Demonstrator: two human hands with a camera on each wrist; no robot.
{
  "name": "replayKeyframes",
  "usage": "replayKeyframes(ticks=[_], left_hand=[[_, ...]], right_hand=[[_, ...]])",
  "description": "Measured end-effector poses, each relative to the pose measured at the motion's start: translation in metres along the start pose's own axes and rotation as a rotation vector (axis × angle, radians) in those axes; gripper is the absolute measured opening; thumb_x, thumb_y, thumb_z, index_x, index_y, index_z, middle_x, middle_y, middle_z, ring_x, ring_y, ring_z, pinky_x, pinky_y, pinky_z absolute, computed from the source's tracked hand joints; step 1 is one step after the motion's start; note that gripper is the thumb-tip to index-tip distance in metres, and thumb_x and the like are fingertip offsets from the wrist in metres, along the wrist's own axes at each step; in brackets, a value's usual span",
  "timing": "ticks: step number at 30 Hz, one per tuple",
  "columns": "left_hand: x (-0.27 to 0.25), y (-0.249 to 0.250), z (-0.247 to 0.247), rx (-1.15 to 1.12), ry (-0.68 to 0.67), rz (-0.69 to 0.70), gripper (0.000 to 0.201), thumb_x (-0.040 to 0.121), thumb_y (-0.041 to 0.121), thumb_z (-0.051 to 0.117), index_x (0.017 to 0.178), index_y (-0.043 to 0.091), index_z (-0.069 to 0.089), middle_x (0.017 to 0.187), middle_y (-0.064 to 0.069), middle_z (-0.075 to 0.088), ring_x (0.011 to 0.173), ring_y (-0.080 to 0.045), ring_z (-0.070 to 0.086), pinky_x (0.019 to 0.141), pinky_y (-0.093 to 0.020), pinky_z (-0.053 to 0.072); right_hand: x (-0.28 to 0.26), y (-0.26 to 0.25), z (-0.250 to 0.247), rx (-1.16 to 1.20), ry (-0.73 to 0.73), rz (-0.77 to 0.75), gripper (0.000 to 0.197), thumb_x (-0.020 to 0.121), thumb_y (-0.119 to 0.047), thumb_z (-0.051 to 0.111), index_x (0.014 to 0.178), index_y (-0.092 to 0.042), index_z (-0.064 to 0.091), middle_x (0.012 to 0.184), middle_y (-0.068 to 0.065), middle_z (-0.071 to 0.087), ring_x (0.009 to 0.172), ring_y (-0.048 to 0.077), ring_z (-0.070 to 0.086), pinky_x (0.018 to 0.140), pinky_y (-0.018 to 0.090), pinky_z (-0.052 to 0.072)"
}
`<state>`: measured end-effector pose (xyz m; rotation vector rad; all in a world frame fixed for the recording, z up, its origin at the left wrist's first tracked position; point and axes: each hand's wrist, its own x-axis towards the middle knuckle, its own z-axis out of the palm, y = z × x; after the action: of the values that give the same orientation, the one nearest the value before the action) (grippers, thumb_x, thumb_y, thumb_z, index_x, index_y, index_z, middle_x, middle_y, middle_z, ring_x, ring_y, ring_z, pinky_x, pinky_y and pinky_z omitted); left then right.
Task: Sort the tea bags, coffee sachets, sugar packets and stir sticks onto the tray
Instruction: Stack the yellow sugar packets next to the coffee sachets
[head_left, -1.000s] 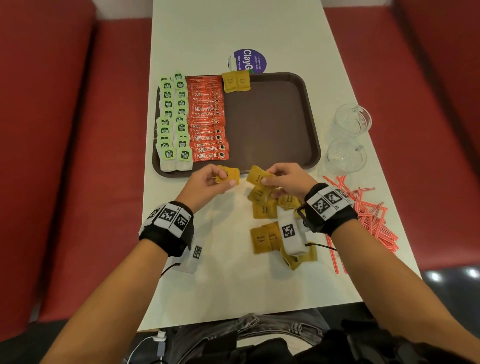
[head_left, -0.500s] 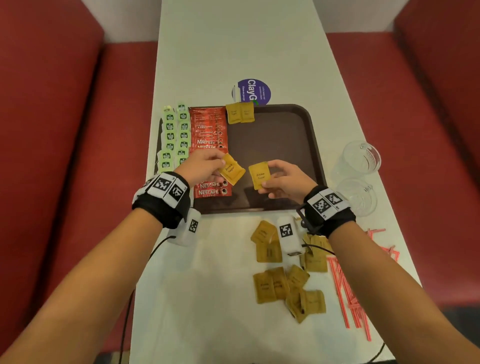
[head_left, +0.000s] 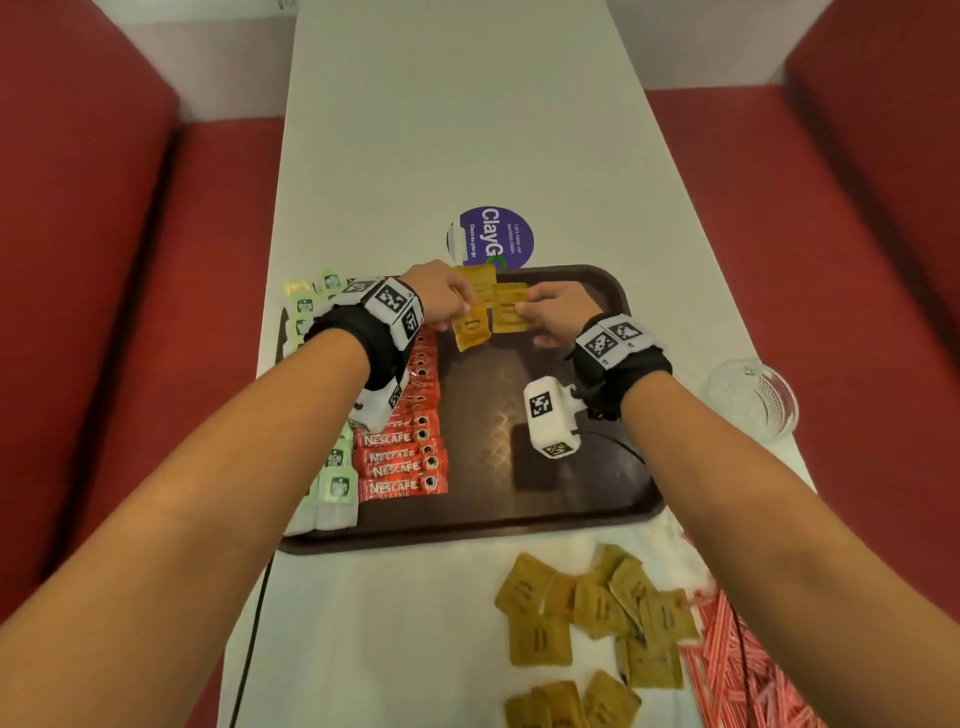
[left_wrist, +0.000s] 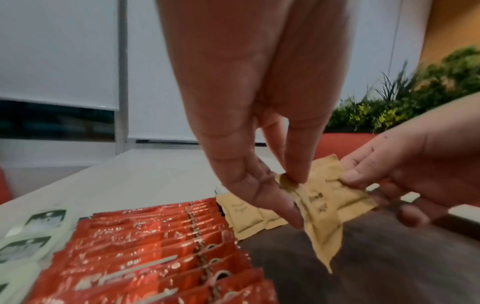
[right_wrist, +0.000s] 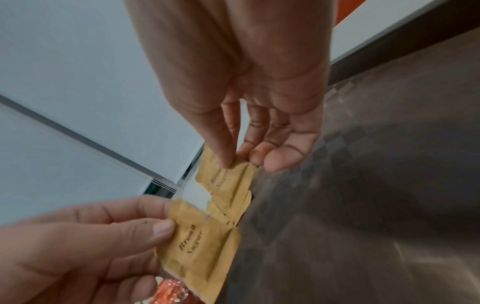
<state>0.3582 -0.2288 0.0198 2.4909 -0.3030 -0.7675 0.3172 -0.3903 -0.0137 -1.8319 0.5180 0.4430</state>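
Two hands hover over the far end of a brown tray (head_left: 641, 499). At far left lie green tea bags (head_left: 337, 488), then red coffee sachets (head_left: 402, 465). The left hand (head_left: 441, 299) pinches one brown sugar packet (head_left: 471, 330); the right hand (head_left: 553, 312) pinches another (head_left: 509, 309). Both packets look light and floppy, best held by an edge. Only the right wrist view shows the words "Brown Sugar"; only the head view shows loose packets (head_left: 597, 608) nearby.

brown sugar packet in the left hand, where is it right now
In the head view the left hand pinches the brown sugar packet over the far end of the tray, just right of the Nescafe sachets and beside the right hand's packet.
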Motion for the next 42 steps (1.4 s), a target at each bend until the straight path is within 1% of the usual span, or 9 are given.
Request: replayKeyframes(ticks=[2, 4, 6, 23, 32, 35, 36, 39, 42], left_hand=[[0.01, -0.003, 0.0, 0.072, 0.038, 0.02, 0.023, 0.09, 0.013, 0.057, 0.112, 0.01, 0.065, 0.103, -0.01, 0.065, 0.074, -0.014, 0.06, 0.07, -0.017, 0.042], [0.018, -0.007, -0.002, 0.123, 0.071, 0.042, 0.024, 0.089, 0.013, 0.059, 0.113, 0.011, 0.066, 0.118, -0.009, 0.063, 0.105, -0.02, 0.058, 0.082, -0.018, 0.036], [0.023, -0.011, -0.003, 0.161, 0.084, 0.055, 0.025, 0.089, 0.013, 0.059, 0.113, 0.011, 0.066, 0.121, -0.008, 0.062, 0.113, -0.021, 0.055, 0.085, -0.02, 0.034], [0.044, -0.023, 0.001, 0.378, 0.197, 0.08, 0.015, 0.087, 0.017, 0.062, 0.101, 0.015, 0.068, 0.11, -0.007, 0.065, 0.103, -0.025, 0.059, 0.09, -0.038, 0.048], [0.031, -0.019, -0.002, 0.3, 0.266, 0.1, 0.02, 0.089, 0.018, 0.058, 0.106, 0.011, 0.066, 0.114, -0.008, 0.063, 0.106, -0.026, 0.057, 0.087, -0.036, 0.045], [0.009, -0.013, -0.003, 0.177, 0.313, 0.156, 0.021, 0.088, 0.018, 0.057, 0.104, 0.01, 0.066, 0.107, -0.008, 0.065, 0.101, -0.023, 0.058, 0.086, -0.031, 0.044], [-0.003, -0.011, -0.001, 0.136, 0.314, 0.18, 0.02, 0.087, 0.019, 0.058, 0.104, 0.011, 0.066, 0.104, -0.005, 0.066, 0.096, -0.02, 0.058, 0.083, -0.028, 0.044], [-0.053, -0.007, 0.02, 0.044, 0.211, 0.272, 0.019, 0.087, 0.023, 0.061, 0.104, 0.016, 0.066, 0.093, 0.004, 0.061, 0.078, -0.007, 0.051, 0.069, -0.015, 0.037], [-0.112, -0.013, 0.056, -0.022, 0.023, 0.352, 0.017, 0.084, 0.023, 0.066, 0.1, 0.017, 0.068, 0.087, 0.005, 0.063, 0.072, -0.002, 0.051, 0.062, -0.004, 0.035]], right_hand=[[0.011, -0.001, 0.002, -0.099, 0.009, -0.035, 0.012, 0.09, -0.013, 0.058, 0.102, -0.016, 0.061, 0.094, 0.006, 0.059, 0.087, 0.017, 0.056, 0.06, 0.023, 0.047], [0.02, 0.0, 0.005, -0.147, 0.023, -0.064, 0.012, 0.088, -0.014, 0.061, 0.099, -0.018, 0.059, 0.096, 0.004, 0.059, 0.089, 0.016, 0.057, 0.061, 0.023, 0.048], [0.027, 0.0, 0.009, -0.147, 0.023, -0.073, 0.011, 0.087, -0.012, 0.063, 0.093, -0.018, 0.057, 0.093, 0.004, 0.059, 0.086, 0.015, 0.057, 0.058, 0.021, 0.049], [0.046, 0.001, 0.026, -0.236, 0.131, -0.11, 0.015, 0.082, -0.01, 0.069, 0.089, -0.014, 0.057, 0.095, 0.009, 0.065, 0.075, 0.018, 0.064, 0.065, 0.025, 0.056], [0.037, 0.002, 0.023, -0.217, 0.152, -0.096, 0.025, 0.081, -0.012, 0.07, 0.104, -0.009, 0.059, 0.105, 0.013, 0.065, 0.087, 0.023, 0.068, 0.072, 0.029, 0.058], [0.017, 0.004, 0.018, -0.239, 0.184, -0.143, 0.03, 0.081, -0.019, 0.07, 0.107, -0.011, 0.061, 0.106, 0.008, 0.064, 0.096, 0.021, 0.064, 0.084, 0.034, 0.055], [0.005, 0.005, 0.017, -0.218, 0.186, -0.167, 0.029, 0.081, -0.021, 0.07, 0.107, -0.012, 0.062, 0.102, 0.005, 0.064, 0.095, 0.018, 0.063, 0.082, 0.032, 0.055], [-0.046, 0.019, 0.015, -0.111, 0.075, -0.234, 0.021, 0.083, -0.02, 0.068, 0.103, -0.016, 0.062, 0.086, -0.002, 0.061, 0.081, 0.011, 0.059, 0.057, 0.022, 0.051], [-0.099, 0.051, 0.013, -0.162, -0.086, -0.254, 0.017, 0.081, -0.017, 0.07, 0.095, -0.022, 0.061, 0.08, -0.006, 0.06, 0.077, 0.008, 0.056, 0.053, 0.011, 0.045]])
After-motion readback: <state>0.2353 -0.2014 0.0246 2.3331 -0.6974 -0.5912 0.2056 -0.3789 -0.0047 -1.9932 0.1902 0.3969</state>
